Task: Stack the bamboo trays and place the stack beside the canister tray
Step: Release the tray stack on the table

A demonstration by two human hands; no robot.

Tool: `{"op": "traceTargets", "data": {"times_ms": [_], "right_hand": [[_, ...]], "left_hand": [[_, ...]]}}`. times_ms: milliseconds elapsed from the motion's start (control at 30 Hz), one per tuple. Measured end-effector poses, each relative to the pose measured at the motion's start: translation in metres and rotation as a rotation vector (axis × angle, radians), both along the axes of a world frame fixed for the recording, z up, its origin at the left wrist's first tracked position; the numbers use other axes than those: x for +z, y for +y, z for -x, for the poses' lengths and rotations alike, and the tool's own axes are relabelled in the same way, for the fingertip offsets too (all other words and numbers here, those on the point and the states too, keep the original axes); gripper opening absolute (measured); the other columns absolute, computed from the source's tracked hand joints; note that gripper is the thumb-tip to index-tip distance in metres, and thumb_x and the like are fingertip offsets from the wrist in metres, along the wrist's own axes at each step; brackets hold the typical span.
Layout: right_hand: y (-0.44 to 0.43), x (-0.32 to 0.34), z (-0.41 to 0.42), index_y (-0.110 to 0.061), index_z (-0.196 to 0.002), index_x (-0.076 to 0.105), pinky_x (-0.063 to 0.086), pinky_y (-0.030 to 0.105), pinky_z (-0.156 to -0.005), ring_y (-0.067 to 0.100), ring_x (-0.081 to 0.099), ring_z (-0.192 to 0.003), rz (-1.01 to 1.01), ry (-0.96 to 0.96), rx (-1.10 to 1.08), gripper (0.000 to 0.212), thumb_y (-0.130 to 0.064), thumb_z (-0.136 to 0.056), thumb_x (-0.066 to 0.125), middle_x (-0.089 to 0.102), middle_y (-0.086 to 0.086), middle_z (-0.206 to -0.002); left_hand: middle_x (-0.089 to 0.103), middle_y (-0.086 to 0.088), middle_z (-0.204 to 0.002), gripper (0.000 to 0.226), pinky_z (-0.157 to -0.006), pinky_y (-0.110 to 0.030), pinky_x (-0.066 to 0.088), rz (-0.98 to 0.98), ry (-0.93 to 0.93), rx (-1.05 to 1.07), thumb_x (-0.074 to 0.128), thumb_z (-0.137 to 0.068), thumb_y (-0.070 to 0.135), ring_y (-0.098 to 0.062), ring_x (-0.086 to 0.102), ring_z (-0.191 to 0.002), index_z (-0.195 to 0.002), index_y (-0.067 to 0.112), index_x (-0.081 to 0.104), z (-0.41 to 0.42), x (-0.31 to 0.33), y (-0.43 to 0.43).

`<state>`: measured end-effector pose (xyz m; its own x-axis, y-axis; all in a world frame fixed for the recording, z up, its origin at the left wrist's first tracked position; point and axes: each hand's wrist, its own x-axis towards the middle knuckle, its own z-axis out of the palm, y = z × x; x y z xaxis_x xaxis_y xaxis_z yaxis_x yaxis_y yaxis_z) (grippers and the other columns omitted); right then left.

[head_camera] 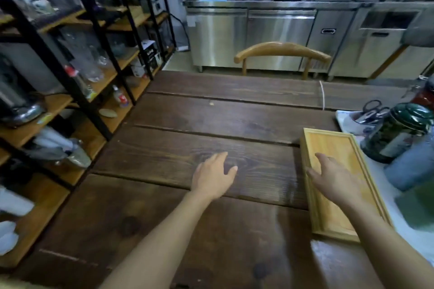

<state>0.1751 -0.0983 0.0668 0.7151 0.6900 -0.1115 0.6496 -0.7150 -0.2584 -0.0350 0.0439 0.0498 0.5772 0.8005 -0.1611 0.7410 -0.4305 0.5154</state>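
Observation:
A light bamboo tray stack lies on the dark wooden table at the right, its long side running away from me. It sits right beside a white canister tray that carries a green canister and a bluish jar. My right hand hovers over the stack's near half, fingers spread and holding nothing. Whether it touches the wood is unclear. My left hand is flat and open above the bare table, left of the stack.
Black scissors lie at the back of the white tray. A wooden chair stands at the table's far side, steel counters behind it. Black shelving with glassware and bottles lines the left edge.

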Motion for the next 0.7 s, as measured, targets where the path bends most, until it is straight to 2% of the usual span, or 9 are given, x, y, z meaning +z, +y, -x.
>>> {"op": "traceTargets", "data": {"times_ms": [100, 233, 400, 500, 600, 700], "right_hand": [[0.034, 0.004, 0.050, -0.009, -0.134, 0.042, 0.045, 0.040, -0.093, 0.034, 0.053, -0.118, -0.020, 0.023, 0.158, 0.054, -0.037, -0.089, 0.051, 0.055, 0.017, -0.132], [0.075, 0.009, 0.136, -0.006, -0.128, 0.047, 0.044, 0.041, -0.093, 0.033, 0.053, -0.117, -0.037, 0.042, 0.390, 0.048, -0.036, -0.091, 0.049, 0.057, 0.016, -0.128], [0.104, 0.015, 0.246, -0.011, -0.139, 0.039, 0.042, 0.041, -0.099, 0.033, 0.051, -0.122, -0.051, 0.159, 0.684, 0.055, -0.037, -0.091, 0.048, 0.051, 0.013, -0.137], [0.108, 0.018, 0.305, -0.010, -0.134, 0.043, 0.044, 0.039, -0.092, 0.032, 0.055, -0.116, -0.034, 0.176, 0.827, 0.052, -0.041, -0.092, 0.045, 0.056, 0.014, -0.130], [0.107, 0.017, 0.355, -0.013, -0.141, 0.035, 0.041, 0.038, -0.103, 0.027, 0.047, -0.127, -0.024, 0.252, 0.972, 0.057, -0.042, -0.093, 0.044, 0.046, 0.010, -0.143], [0.104, 0.012, 0.396, -0.016, -0.144, 0.032, 0.037, 0.038, -0.108, 0.024, 0.039, -0.134, 0.018, 0.348, 1.069, 0.059, -0.043, -0.093, 0.043, 0.039, 0.007, -0.149]], "left_hand": [[0.043, -0.004, -0.149, 0.058, -0.109, -0.034, 0.030, -0.099, 0.065, 0.103, 0.043, -0.094, 0.044, -0.022, 0.040, -0.136, -0.144, 0.018, 0.035, 0.069, 0.016, 0.014], [0.044, -0.003, -0.148, 0.058, -0.109, -0.034, 0.031, -0.182, 0.137, 0.256, 0.044, -0.094, 0.045, -0.021, 0.041, -0.135, -0.144, 0.016, 0.037, 0.166, 0.034, 0.018], [0.051, -0.005, -0.142, 0.056, -0.106, -0.037, 0.038, -0.222, 0.173, 0.447, 0.043, -0.093, 0.047, -0.024, 0.048, -0.129, -0.139, 0.015, 0.044, 0.269, 0.044, 0.004], [0.052, -0.004, -0.140, 0.055, -0.104, -0.039, 0.038, -0.219, 0.234, 0.536, 0.040, -0.093, 0.047, -0.024, 0.049, -0.127, -0.140, 0.018, 0.043, 0.314, 0.042, -0.010], [0.049, -0.004, -0.143, 0.054, -0.106, -0.036, 0.037, -0.206, 0.268, 0.620, 0.039, -0.094, 0.045, -0.023, 0.046, -0.129, -0.140, 0.016, 0.044, 0.354, 0.036, -0.028], [0.054, -0.005, -0.138, 0.046, -0.104, -0.038, 0.038, -0.170, 0.257, 0.733, 0.045, -0.093, 0.039, -0.025, 0.050, -0.124, -0.131, 0.014, 0.053, 0.391, 0.024, -0.049]]}}
